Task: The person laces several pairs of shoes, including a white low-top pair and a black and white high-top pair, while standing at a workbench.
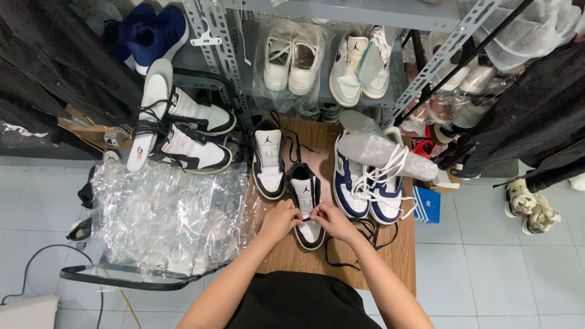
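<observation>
Pinching the lacing of a black-and-white leather sneaker [306,207]: left hand [281,220] and right hand [332,220], fingertips meeting. Wooden table [402,250] edge near; crinkled clear plastic [164,216] crowds left.

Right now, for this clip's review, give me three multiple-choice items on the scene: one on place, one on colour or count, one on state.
1. Where does the black-and-white shoe under both hands rest?
A. on the wooden table
B. on the tiled floor
C. on the metal shelf

2. What colours is the pair of shoes just to the right of it?
A. red and black
B. navy and white
C. all grey

3. What are the left hand and right hand doing?
A. resting flat on the table
B. holding a plastic bag
C. pinching at the shoe's lace area

Answers: 1 A, its sole sits on the wood top. 2 B, navy panels with white laces show. 3 C, the fingertips of both hands meet over the front of the shoe.
</observation>
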